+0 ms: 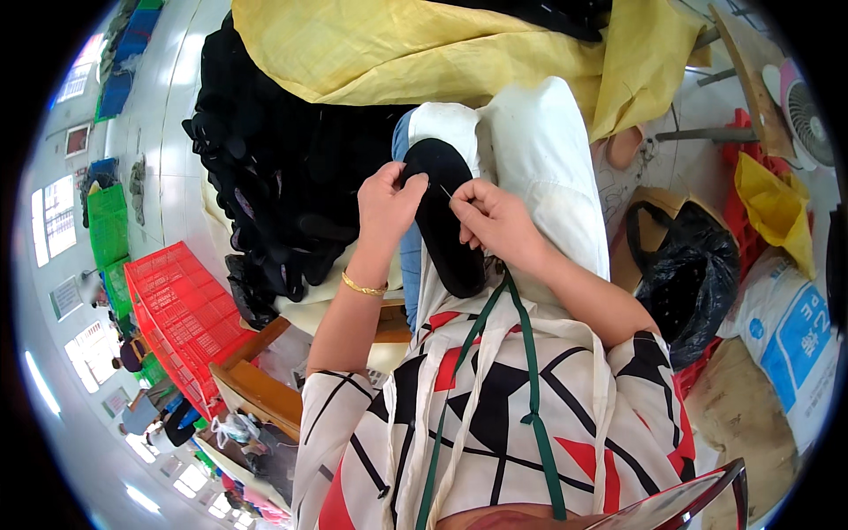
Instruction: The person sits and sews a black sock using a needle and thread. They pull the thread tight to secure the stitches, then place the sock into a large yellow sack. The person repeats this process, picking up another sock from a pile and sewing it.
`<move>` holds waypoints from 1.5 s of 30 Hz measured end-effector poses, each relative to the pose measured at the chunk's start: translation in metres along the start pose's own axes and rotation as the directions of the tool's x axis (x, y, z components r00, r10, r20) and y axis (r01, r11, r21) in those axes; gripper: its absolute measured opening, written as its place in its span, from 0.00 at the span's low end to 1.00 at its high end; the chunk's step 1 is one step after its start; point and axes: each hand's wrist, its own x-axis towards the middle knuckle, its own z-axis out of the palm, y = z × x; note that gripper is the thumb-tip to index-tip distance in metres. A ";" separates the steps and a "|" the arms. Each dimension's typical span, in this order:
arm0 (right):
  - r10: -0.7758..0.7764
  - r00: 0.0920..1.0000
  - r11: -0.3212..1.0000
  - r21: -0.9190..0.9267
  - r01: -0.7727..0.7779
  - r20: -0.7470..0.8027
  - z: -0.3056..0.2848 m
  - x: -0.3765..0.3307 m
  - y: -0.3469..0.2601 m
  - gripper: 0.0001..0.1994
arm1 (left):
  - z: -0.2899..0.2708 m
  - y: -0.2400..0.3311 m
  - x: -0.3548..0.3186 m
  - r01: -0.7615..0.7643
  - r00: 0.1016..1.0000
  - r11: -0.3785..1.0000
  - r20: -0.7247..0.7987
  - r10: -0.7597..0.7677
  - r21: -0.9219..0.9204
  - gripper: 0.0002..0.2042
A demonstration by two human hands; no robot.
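A black shoe-shaped piece (438, 231), like a cloth shoe or slipper, lies lengthwise on my lap over white cloth (543, 141). My left hand (389, 205) grips its upper left edge, thumb on top and fingers partly hidden. From the other side, my right hand (497, 221) pinches a thin, light, needle-like thing (445, 189) over the piece. Its far end is too small to make out. Beyond my left hand spreads a large heap of black pieces (274, 168).
Yellow woven sheeting (424, 53) stretches across the far side. Red plastic crates (185, 309) and a wooden frame (256, 389) stand at the left. To the right are a black plastic bag (685, 274), a white-and-blue sack (786, 322) and a fan (806, 124).
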 end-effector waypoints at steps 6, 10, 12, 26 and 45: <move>-0.147 0.989 0.974 -0.174 0.143 -0.010 0.005 0.017 0.007 0.05 | 0.001 0.000 -0.003 -0.033 0.999 0.999 0.010 0.033 0.027 0.14; -0.158 0.987 0.961 -0.236 0.147 -0.031 0.004 0.020 0.005 0.07 | 0.002 0.005 -0.006 -0.008 1.000 1.000 -0.010 0.008 0.006 0.14; -0.167 0.985 0.956 -0.250 0.153 -0.036 0.003 0.021 0.006 0.07 | 0.002 0.008 -0.007 0.018 1.000 1.000 -0.003 -0.018 -0.017 0.14; -0.527 0.849 0.617 -0.707 0.345 -0.046 0.020 0.032 0.038 0.06 | 0.000 0.013 -0.002 0.091 0.995 0.995 0.035 -0.089 -0.041 0.11; -0.563 0.819 0.518 -0.727 0.451 0.107 -0.003 0.041 0.028 0.06 | -0.002 0.017 0.001 0.215 0.974 0.946 0.128 -0.188 -0.241 0.07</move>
